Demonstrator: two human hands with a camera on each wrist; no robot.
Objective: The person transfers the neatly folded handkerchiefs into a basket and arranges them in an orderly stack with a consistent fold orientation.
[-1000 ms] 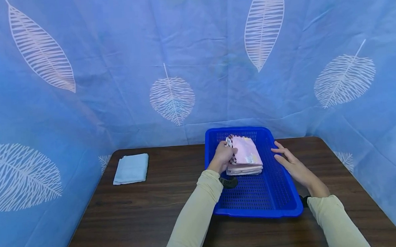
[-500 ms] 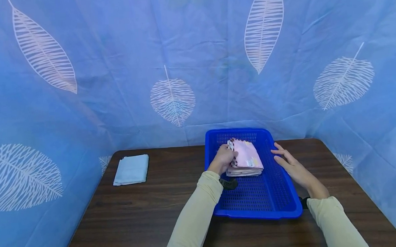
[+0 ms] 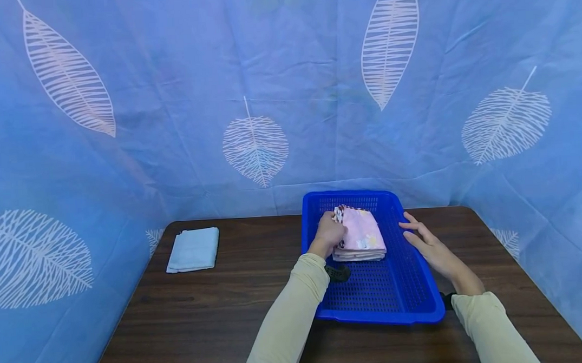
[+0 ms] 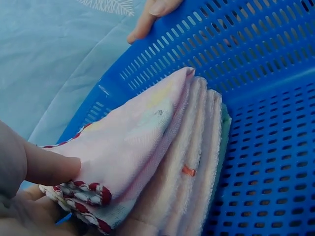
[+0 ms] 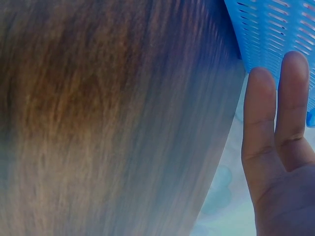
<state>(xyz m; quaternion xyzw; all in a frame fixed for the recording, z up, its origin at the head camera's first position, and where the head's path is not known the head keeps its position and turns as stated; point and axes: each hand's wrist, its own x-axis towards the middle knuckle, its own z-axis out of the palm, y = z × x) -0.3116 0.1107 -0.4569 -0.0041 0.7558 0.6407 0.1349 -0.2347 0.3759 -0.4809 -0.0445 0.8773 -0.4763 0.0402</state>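
A blue perforated basket (image 3: 412,284) stands on the dark wooden table (image 3: 218,309). Inside it lies a stack of folded pink cloths (image 3: 360,238), with a red-and-white trimmed cloth on top (image 4: 128,152). My left hand (image 3: 329,234) pinches the near left corner of that top cloth, thumb (image 4: 47,164) over its edge. My right hand (image 3: 422,240) rests with straight fingers (image 5: 275,113) along the basket's right rim (image 5: 275,24); two of its fingertips (image 4: 152,14) show over the rim in the left wrist view.
A folded light blue cloth (image 3: 193,249) lies at the table's far left. A blue curtain with white leaf prints (image 3: 255,145) closes off the back and both sides.
The pink stack and my left hand have shifted very slightly within the basket. My right hand stays at the rim.
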